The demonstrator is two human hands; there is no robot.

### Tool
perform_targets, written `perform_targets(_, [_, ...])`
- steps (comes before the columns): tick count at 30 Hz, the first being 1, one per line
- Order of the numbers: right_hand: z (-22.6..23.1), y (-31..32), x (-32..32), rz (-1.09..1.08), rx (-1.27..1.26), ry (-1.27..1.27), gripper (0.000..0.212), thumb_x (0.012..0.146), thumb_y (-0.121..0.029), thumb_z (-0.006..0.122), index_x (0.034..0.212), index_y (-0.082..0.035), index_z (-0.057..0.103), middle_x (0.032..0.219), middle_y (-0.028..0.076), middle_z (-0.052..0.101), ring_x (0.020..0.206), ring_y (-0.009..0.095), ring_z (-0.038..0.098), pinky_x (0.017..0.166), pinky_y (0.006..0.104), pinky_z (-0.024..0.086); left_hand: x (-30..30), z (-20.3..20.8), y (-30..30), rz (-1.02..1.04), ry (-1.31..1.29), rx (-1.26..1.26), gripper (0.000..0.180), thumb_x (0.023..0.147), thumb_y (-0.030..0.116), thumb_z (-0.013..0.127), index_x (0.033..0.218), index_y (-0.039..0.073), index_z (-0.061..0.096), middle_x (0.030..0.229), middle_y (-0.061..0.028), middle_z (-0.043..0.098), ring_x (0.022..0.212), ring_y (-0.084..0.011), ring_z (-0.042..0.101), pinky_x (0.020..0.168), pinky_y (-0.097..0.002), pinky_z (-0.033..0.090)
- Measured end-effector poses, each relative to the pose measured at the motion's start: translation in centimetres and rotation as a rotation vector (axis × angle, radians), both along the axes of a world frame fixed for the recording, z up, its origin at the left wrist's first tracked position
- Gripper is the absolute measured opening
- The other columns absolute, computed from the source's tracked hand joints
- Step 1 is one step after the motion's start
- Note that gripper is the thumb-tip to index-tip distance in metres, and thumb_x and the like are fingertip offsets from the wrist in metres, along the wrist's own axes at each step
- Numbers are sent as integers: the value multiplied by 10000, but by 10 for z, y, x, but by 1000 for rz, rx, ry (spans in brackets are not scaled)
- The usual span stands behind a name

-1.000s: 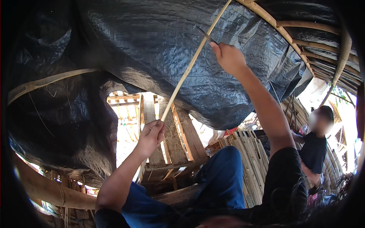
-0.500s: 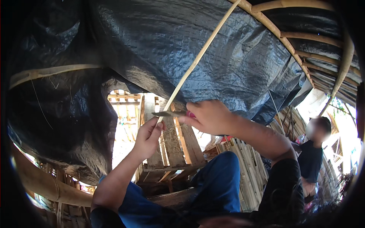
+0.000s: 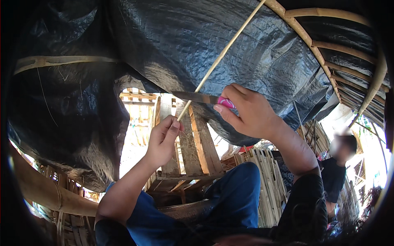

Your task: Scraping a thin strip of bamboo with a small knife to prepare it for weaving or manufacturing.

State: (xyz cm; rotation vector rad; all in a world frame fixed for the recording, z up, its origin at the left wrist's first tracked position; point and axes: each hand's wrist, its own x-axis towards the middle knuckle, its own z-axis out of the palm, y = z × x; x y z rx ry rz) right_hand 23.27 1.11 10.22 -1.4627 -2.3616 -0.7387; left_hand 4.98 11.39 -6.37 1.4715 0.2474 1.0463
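Note:
A long, thin, pale bamboo strip [image 3: 223,52] slants from my left hand up past the top edge of the view. Its lower end is pinched between the thumb and fingers of my left hand [image 3: 163,139]. My right hand [image 3: 248,110] is closed around the pink handle of a knife [image 3: 193,96]. The dark blade points left and crosses the strip a short way above my left fingers; whether its edge touches the strip I cannot tell. Fine pale shavings [image 3: 188,141] hang below the strip, over the wooden slats.
A dark plastic tarp [image 3: 164,37] spreads across the back, with bamboo poles [image 3: 297,26] curving at upper right. A slatted wooden bench [image 3: 211,158] stands before my knees, split bamboo slats [image 3: 266,184] at its right. Another person [image 3: 334,174] is at the far right; a thick bamboo pole [image 3: 49,192] lies lower left.
My right hand and the knife have risen up the strip, away from my left hand, showing more of the blade. My left hand keeps its pinch, slightly higher. The view has shifted a little.

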Motion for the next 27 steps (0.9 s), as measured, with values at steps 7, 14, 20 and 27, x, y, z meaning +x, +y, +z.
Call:
perform_targets(7, [-3,10,0,-85,110,-64,330,905,-358,601,902,-36,527,740,118,606,632,290,644,524,366,519,1,-5,1,-4,-94,-23,238,1020,206,436,852,45,485,754,35,415,712,-51,350,659,-221,324])
perform_targets(14, [0,17,18,-105,118,-22,319,932,-360,566,881,-47,525,657,113,601,544,312,620,476,387,501,3,1,-3,42,-72,-23,237,1019,191,438,834,48,478,728,45,389,687,-44,332,622,-220,313])
perform_targets(20, [-3,23,25,-156,134,32,323,966,-350,515,863,-44,517,607,120,590,525,330,613,457,400,481,7,-11,1,94,-49,-11,261,1021,208,435,822,44,479,687,46,377,653,-41,320,572,-227,302])
perform_targets(27, [-10,32,19,-220,97,2,367,978,-366,485,830,-34,535,566,126,582,500,320,610,443,416,481,11,-8,0,290,-11,140,282,1021,210,427,813,30,485,639,23,396,609,-50,339,535,-250,320])
